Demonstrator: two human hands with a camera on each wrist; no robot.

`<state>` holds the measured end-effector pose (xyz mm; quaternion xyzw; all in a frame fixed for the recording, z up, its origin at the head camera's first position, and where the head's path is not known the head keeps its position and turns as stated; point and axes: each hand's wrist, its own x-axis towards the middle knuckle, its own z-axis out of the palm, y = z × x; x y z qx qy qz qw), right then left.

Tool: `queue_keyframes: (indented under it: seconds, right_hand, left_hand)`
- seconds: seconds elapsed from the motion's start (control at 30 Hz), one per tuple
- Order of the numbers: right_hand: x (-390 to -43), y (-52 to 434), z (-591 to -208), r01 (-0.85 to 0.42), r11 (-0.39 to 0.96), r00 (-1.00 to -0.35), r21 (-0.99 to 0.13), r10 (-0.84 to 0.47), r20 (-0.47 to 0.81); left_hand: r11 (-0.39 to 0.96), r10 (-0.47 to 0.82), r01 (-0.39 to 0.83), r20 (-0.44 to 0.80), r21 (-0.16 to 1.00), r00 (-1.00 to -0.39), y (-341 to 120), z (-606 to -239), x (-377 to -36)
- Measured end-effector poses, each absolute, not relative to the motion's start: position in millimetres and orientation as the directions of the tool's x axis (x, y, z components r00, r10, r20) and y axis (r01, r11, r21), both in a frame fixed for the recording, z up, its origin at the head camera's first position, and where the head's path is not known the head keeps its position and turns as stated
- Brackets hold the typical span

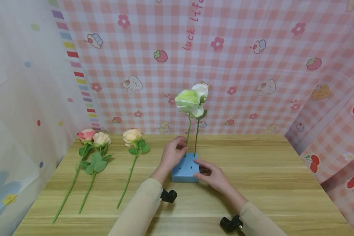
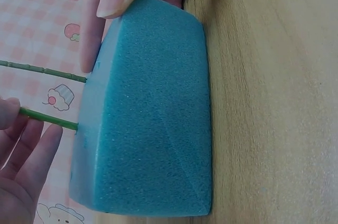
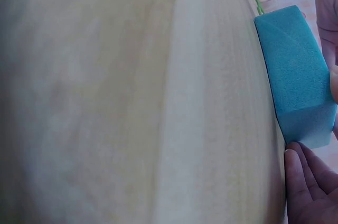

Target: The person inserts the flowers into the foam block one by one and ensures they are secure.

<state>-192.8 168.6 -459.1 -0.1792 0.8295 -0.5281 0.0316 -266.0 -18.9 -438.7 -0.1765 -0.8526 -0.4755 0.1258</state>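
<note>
- A wooden table (image 1: 253,183) is spread under everything, and it is closed in at the back and both sides by a pink checked cloth (image 1: 239,65) printed with flowers, cupcakes and strawberries; a pale sheer curtain (image 1: 17,98) hangs to the left.
- Three loose flowers (image 1: 100,154) are laid flat on the left part of the table, heads toward the back, well apart from the hands.
- A blue foam block (image 1: 185,168) sits on the table near the middle, with several holes seen in its top and two stems standing in it.
- The green flower (image 1: 187,100) and the white flower (image 1: 201,90) are carried upright on those stems, their heads touching.
- The left hand (image 1: 172,153) is curled about the green flower's stem just above the foam, pinching it between thumb and fingers.
- The right hand (image 1: 212,173) is laid against the block's right side with fingers nearly straight, bracing it and grasping nothing.
- The stem would best be kept upright and pushed straight down, with the block held firmly so that it is not tipped or slid.
</note>
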Motion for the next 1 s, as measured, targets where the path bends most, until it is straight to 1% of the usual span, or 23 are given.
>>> queue_keyframes:
  seconds: [0.23, 0.67, 1.0]
  right_hand:
    - [-192.2, 168.4, -457.3, -0.254, 0.347, -0.931, -0.903, -0.342, 0.131]
    - [-192.1, 169.3, -457.1, -0.269, 0.353, -0.926, -0.896, -0.35, 0.14]
    - [-192.3, 168.8, -457.4, -0.252, 0.362, -0.935, -0.897, -0.33, 0.13]
  left_hand:
    - [0.495, 0.183, 0.427, 0.39, 0.757, -0.902, -18.9, -440.7, -265.7]
    - [0.494, 0.182, 0.422, 0.384, 0.76, -0.905, -17.7, -443.7, -267.4]
    - [0.503, 0.167, 0.401, 0.369, 0.766, -0.914, -16.7, -448.0, -266.6]
